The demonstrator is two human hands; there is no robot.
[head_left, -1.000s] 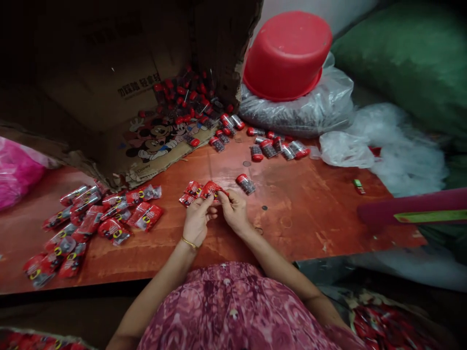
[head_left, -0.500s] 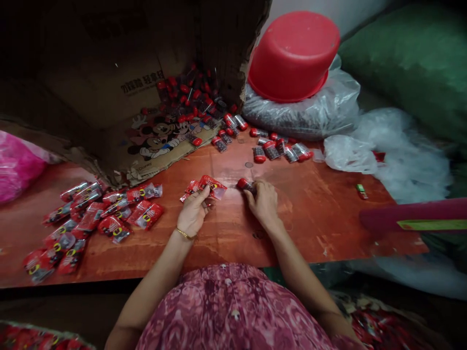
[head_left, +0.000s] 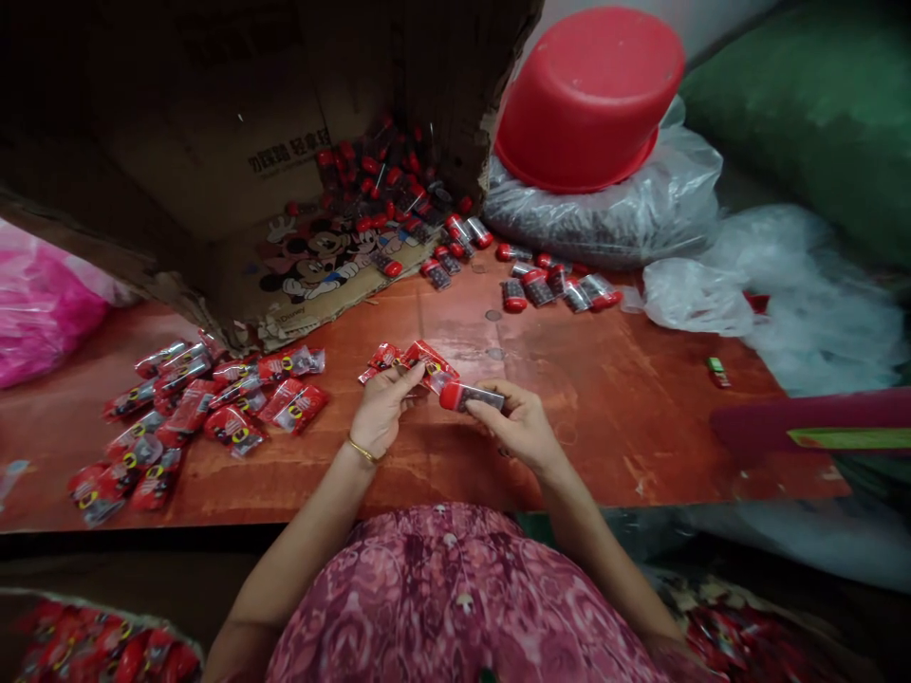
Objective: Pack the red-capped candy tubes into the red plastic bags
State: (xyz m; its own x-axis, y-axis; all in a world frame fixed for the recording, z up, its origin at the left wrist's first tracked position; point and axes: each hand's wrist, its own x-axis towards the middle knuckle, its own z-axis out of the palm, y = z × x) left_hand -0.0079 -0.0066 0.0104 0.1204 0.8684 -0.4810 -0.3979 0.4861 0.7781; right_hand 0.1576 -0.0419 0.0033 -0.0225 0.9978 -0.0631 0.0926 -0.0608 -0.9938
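My left hand [head_left: 382, 410] pinches a small red printed plastic bag [head_left: 433, 363] above the table, and another red bag [head_left: 385, 356] lies by its fingertips. Between thumb and fingers my right hand [head_left: 521, 424] grips a clear tube with a red cap [head_left: 470, 396] and dark contents. The capped end points left and meets, or nearly meets, the clear edge of the bag; whether they touch I cannot tell. To the left lies a group of filled red bags [head_left: 234, 429]. Several loose red-capped tubes [head_left: 539, 287] rest on the table beyond my right hand.
A large cardboard box [head_left: 291, 313] lies open toward me, with many tubes [head_left: 384, 180] inside. At the back right a red basin [head_left: 594, 100] sits upside down on a filled plastic sack [head_left: 604, 223]. A dark red roll [head_left: 804, 422] juts over the table's right edge.
My right hand has lifted the tube and brought it toward me, its cap against or near the bag. My left hand keeps hold of the bag. The whole view has shifted slightly.
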